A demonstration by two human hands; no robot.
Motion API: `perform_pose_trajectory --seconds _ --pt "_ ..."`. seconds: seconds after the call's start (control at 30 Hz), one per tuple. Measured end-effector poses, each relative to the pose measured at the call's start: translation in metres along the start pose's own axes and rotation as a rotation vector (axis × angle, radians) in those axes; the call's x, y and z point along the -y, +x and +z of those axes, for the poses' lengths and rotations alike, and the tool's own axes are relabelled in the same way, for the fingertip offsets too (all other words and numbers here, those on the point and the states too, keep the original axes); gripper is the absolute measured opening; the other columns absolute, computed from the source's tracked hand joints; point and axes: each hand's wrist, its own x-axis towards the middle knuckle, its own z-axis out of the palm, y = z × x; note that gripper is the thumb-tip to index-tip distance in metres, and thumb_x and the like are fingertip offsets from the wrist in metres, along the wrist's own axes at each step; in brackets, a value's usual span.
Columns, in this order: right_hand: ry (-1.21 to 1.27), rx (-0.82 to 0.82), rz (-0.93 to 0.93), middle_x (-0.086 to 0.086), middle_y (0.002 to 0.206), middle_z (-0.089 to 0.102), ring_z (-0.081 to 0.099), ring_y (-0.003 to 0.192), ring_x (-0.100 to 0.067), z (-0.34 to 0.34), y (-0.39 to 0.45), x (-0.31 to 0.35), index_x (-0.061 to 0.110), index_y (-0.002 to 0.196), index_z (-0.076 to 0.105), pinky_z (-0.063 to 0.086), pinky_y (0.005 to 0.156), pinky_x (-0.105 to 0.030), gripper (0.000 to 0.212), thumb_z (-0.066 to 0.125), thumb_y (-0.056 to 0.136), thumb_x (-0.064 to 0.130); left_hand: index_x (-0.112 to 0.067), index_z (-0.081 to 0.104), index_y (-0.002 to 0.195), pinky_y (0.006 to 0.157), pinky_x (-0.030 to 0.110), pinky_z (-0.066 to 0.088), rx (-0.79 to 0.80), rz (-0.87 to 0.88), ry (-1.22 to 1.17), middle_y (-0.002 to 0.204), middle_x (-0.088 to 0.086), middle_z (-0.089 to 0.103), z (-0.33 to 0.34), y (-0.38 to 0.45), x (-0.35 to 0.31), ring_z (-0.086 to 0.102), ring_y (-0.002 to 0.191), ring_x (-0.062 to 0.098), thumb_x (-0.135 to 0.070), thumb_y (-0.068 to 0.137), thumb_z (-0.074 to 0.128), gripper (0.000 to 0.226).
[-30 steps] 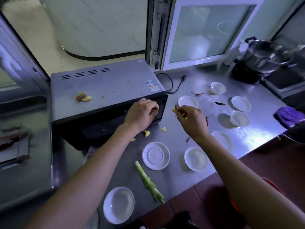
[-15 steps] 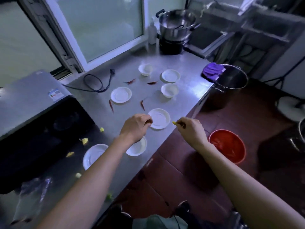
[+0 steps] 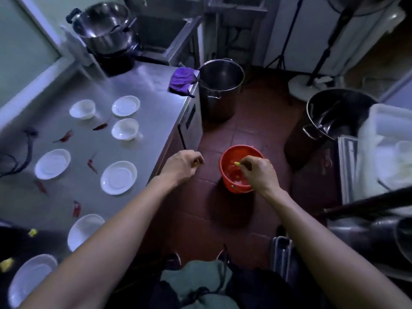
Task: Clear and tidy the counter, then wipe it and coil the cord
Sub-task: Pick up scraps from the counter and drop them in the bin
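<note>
Right hand [image 3: 258, 172] has a fingertip grip on a yellow scrap [image 3: 236, 163] over the red bucket [image 3: 225, 172]; looks light and squishy, so pinching suits it. Left hand [image 3: 181, 166] is curled, can't tell what's inside

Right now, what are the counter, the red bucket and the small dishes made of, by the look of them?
Counter: likely stainless steel, brushed; grey sheet with soft streaky glare and a folded edge.
Red bucket: probably plastic; uniform saturated colour, thin rim, dull sheen.
Small dishes: glazed ceramic or melamine, cannot tell which; smooth glossy white with a moulded centre ring.
</note>
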Motion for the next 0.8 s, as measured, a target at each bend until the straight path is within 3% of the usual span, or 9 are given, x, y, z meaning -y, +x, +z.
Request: perform_pose_trajectory --seconds 0.37,0.5,0.8 --pt "-0.071 0.027 0.289 -0.001 0.095 0.075 0.068 0.088 -0.025 -0.019 0.030 -0.085 0.021 0.093 0.074 0.055 0.073 -0.037 0.012 0.065 0.090 0.027 -0.030 0.071 0.094 0.080 0.035 0.054 0.191 0.117 -0.114 0.094 -0.011 0.069 0.067 0.128 -0.043 0.065 0.089 0.014 -0.028 0.089 0.070 0.006" --pt "-0.089 0.057 0.345 0.000 0.093 0.075 0.068 0.089 -0.025 -0.006 0.075 -0.095 0.020 0.092 0.074 0.054 0.074 -0.039 0.011 0.066 0.089 0.026 -0.034 0.069 0.092 0.081 0.035 0.055 0.244 0.093 -0.185 0.089 -0.016 0.066 0.086 0.184 -0.024 0.065 0.086 0.010 -0.028 0.086 0.070 0.008" --pt "-0.122 0.258 0.505 0.000 0.092 0.074 0.068 0.087 -0.025 0.052 0.176 -0.110 0.023 0.093 0.072 0.055 0.074 -0.039 0.011 0.063 0.089 0.026 -0.035 0.068 0.097 0.086 0.039 0.055 0.381 -0.051 -0.279 0.103 -0.013 0.070 0.130 0.277 0.053 0.066 0.096 0.016 -0.030 0.086 0.069 0.012"
